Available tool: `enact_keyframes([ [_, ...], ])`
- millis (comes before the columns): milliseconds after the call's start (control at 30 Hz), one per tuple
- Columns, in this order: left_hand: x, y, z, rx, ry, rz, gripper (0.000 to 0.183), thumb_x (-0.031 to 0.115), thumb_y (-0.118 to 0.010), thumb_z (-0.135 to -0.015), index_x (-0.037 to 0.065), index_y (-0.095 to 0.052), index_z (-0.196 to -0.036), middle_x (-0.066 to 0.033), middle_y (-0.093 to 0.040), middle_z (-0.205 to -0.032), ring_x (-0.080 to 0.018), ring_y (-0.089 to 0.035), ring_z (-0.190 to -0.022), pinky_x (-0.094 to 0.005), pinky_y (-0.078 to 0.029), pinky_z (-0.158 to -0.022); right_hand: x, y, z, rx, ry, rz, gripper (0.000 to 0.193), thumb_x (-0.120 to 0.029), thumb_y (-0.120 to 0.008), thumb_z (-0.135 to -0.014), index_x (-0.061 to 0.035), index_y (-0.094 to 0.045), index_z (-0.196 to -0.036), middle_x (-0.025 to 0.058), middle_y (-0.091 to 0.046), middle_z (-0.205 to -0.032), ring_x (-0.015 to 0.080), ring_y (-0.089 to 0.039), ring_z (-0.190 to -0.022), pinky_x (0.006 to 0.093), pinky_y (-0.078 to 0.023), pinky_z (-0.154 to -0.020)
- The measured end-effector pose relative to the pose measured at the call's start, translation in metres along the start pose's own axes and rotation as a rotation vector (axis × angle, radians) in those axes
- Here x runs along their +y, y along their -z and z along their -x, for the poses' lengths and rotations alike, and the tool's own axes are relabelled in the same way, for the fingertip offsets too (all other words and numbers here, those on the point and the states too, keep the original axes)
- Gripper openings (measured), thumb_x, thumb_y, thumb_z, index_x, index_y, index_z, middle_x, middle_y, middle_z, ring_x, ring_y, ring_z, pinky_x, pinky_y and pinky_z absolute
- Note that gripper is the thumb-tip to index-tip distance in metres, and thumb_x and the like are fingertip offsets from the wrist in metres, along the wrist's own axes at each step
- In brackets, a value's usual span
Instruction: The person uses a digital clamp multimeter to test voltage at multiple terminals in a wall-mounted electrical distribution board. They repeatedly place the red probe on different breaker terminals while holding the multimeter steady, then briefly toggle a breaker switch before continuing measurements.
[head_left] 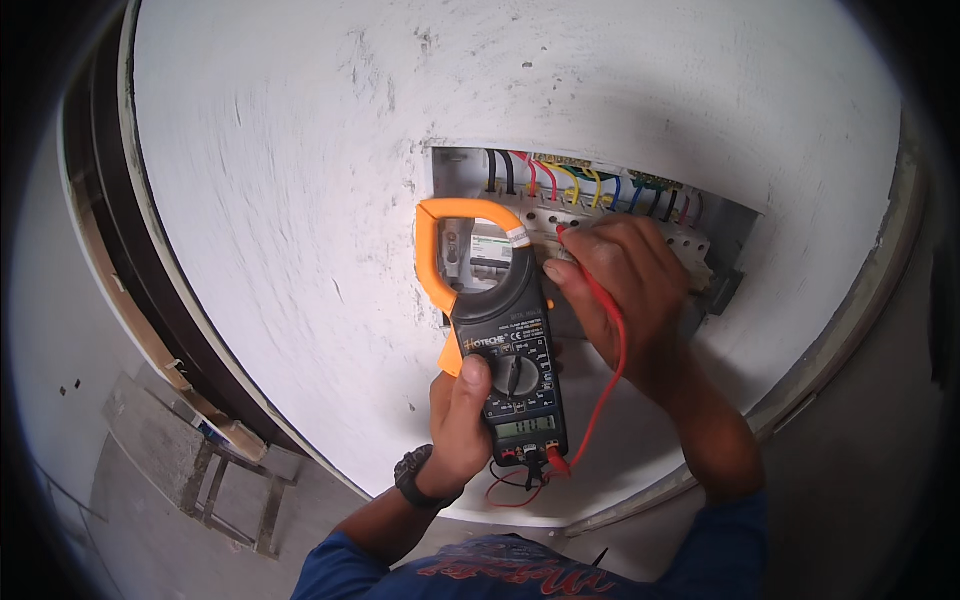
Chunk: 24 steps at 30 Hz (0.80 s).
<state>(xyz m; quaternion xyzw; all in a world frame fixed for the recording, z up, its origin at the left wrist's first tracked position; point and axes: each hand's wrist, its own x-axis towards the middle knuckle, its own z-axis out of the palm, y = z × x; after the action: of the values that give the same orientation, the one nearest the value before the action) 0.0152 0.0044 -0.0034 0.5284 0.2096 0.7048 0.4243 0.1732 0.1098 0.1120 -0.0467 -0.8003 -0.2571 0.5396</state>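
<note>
In the white wall (300,200), the open breaker box (600,230) sits at two o'clock. Left hand (462,415), fingers wrapped around the clamp meter (505,345), should stay steady; right hand (625,285), fingers pinching the red probe (590,270), wants firm terminal contact.

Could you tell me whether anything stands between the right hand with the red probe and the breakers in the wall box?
Nothing visible does: the right hand already holds the red probe against the breakers, while the clamp meter in the left hand sits to its left.
</note>
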Motion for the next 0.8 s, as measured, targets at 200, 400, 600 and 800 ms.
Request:
enact_keyframes([
  [200,-0.004,0.017,0.013,-0.059,0.022,0.063,0.08,0.056,-0.04,-0.112,-0.013,-0.041,-0.154,-0.0323,-0.063,-0.14,-0.0374,-0.068,-0.127,-0.0458,-0.059,-0.104,-0.025,0.022,0.036,0.153,-0.056,-0.113,0.032,-0.026,-0.076,-0.099,-0.0043,-0.064,-0.119,0.011,-0.067,-0.091,0.0307,-0.068,-0.087,0.0413,-0.056,-0.072],
  [400,-0.011,0.034,0.067,-0.039,0.059,0.037,0.092,0.062,-0.056,-0.102,-0.01,-0.036,-0.155,-0.0326,-0.062,-0.14,-0.0399,-0.067,-0.128,-0.0502,-0.057,-0.107,-0.124,0.033,0.126,0.334,-0.413,-0.235,0.028,-0.025,-0.065,-0.108,-0.0026,-0.062,-0.123,0.0166,-0.069,-0.106,0.0321,-0.068,-0.091,0.0401,-0.057,-0.074],
  [600,-0.029,0.058,0.114,0.079,0.137,-0.013,0.09,0.063,-0.059,-0.099,-0.01,-0.045,-0.149,-0.0311,-0.07,-0.127,-0.0394,-0.072,-0.118,-0.0497,-0.06,-0.102,-0.174,0.012,0.186,0.281,-0.945,-0.347,0.015,-0.003,-0.064,-0.101,-0.001,-0.067,-0.116,0.0146,-0.07,-0.104,0.0256,-0.068,-0.089,0.0356,-0.055,-0.079],
  [800,-0.042,0.068,0.15,0.19,0.154,-0.013,0.089,0.066,-0.056,-0.101,-0.009,-0.046,-0.148,-0.0316,-0.07,-0.126,-0.0404,-0.073,-0.113,-0.049,-0.062,-0.096,-0.191,0.014,0.204,0.213,-1.145,-0.442,0.012,-0.006,-0.061,-0.105,0.0,-0.069,-0.111,0.0103,-0.067,-0.096,0.0177,-0.063,-0.086,0.0328,-0.053,-0.081],
])
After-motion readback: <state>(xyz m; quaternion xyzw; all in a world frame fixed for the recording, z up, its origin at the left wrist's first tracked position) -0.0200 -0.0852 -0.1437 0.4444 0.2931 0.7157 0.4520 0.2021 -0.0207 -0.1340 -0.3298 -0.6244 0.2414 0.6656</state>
